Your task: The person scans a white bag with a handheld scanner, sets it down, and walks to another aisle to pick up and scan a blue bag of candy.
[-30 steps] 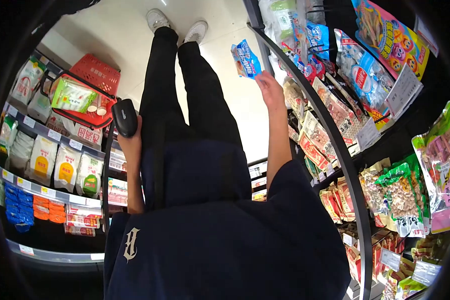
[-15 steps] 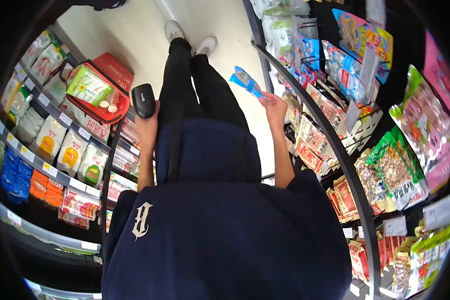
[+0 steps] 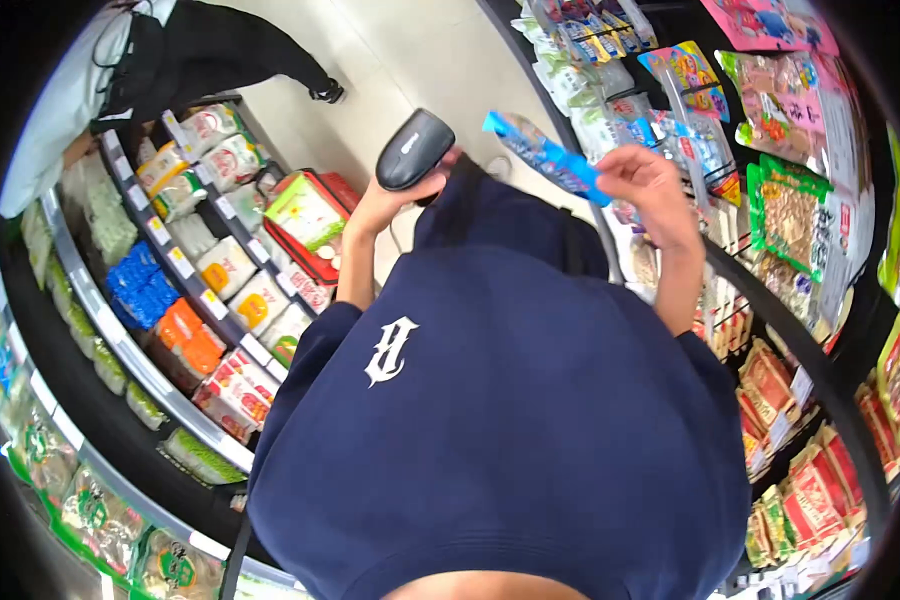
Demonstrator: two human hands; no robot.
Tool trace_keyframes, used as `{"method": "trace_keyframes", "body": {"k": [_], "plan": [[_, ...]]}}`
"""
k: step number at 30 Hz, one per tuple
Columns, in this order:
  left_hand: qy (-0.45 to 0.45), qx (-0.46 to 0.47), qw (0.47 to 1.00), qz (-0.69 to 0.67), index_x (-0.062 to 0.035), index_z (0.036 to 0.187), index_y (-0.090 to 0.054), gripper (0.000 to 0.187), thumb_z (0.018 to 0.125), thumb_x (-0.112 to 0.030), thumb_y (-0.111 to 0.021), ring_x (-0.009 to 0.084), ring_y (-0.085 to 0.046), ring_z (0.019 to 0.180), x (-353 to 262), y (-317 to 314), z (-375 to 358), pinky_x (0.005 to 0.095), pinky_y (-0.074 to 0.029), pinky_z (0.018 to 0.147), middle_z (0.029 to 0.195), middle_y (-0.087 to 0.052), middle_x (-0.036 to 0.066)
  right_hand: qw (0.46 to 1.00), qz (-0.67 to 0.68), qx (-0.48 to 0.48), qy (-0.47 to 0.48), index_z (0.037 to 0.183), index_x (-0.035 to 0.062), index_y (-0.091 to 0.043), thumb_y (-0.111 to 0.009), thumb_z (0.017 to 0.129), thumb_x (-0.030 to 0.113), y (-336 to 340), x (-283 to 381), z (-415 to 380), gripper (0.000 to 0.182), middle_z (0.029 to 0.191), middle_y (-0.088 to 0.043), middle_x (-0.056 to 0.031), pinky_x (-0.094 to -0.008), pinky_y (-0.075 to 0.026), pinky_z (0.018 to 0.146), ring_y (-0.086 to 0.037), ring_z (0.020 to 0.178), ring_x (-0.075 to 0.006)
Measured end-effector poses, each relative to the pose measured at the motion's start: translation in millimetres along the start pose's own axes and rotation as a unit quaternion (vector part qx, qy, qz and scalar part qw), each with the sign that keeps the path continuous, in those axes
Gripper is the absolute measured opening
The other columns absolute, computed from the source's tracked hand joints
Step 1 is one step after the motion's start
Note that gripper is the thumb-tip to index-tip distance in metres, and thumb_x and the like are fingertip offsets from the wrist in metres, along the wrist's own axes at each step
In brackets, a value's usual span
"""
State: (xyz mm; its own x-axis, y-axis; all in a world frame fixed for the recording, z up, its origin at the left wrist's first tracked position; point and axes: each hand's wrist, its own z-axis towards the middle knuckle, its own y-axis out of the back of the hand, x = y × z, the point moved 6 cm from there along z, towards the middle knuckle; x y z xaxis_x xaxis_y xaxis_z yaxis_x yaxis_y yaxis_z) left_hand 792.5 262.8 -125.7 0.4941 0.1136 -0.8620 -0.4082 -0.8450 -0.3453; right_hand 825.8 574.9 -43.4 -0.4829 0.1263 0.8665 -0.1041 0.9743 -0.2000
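Observation:
My left hand (image 3: 388, 208) is wrapped around a black handheld barcode scanner (image 3: 416, 150), its rounded head facing up; the handle is mostly hidden. Between the thumb and fingers of my right hand (image 3: 652, 190) is a slim blue snack packet (image 3: 548, 158), gripped at one end and tilted, with its far end pointing toward the scanner. The two items are apart. Beyond my left forearm, a red shopping basket (image 3: 344, 192) holds a green-and-white package (image 3: 308, 212) and some small pale items.
Shelves of bagged goods (image 3: 232, 268) line the left side. On the right, hanging snack bags (image 3: 790, 215) and a dark curved shelf edge (image 3: 770, 290) lie close to my right arm. Another person in black trousers (image 3: 205, 55) stands at top left. Pale floor (image 3: 370, 55) runs between.
Both hands have risen closer, and the scanner and blue packet are nearer each other. My view has turned, shifting shelves and basket. The other person now shows much more at top left.

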Motion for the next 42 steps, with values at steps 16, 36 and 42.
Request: {"method": "trace_keyframes", "body": {"k": [16, 36, 42], "plan": [[-0.035, 0.046, 0.998, -0.015, -0.0036, 0.127, -0.057, 0.058, 0.073, -0.003, -0.078, 0.0197, -0.061, 0.110, -108.3, -9.8, 20.3, 0.0337, -0.045, 0.097, 0.111, -0.068, 0.009, 0.923, 0.360, -0.130, 0.037, 0.113, 0.0038, -0.061, -0.063, 0.091, 0.006, 2.4, 46.2, 57.9, 0.021, 0.113, -0.065, -0.0089, -0.0340, -0.050, 0.094, -0.063, 0.105, -0.0186], [-0.009, -0.002, 0.999, -0.043, -0.0048, 0.131, -0.056, 0.060, 0.075, -0.003, -0.079, 0.0170, -0.057, 0.113, -89.1, 27.6, 16.5, 0.0327, -0.043, 0.099, 0.121, -0.064, 0.007, 0.968, 0.179, -0.151, 0.095, 0.119, -0.0002, -0.059, -0.076, 0.083, 0.024, -94.9, 6.3, 65.3, 0.046, 0.111, -0.067, -0.0089, -0.0300, -0.047, 0.093, -0.063, 0.102, -0.0174], [-0.003, 0.014, 1.000, 0.012, -0.0018, 0.136, -0.050, 0.061, 0.080, -0.004, -0.072, 0.0239, -0.053, 0.125, -75.1, 42.9, 15.1, 0.0380, -0.043, 0.102, 0.132, -0.059, 0.014, 0.967, 0.167, -0.179, 0.075, 0.118, -0.0006, -0.059, -0.075, 0.083, 0.021, -93.1, -12.7, 74.7, 0.043, 0.112, -0.066, -0.0094, -0.0288, -0.046, 0.092, -0.062, 0.103, -0.0159]]}}
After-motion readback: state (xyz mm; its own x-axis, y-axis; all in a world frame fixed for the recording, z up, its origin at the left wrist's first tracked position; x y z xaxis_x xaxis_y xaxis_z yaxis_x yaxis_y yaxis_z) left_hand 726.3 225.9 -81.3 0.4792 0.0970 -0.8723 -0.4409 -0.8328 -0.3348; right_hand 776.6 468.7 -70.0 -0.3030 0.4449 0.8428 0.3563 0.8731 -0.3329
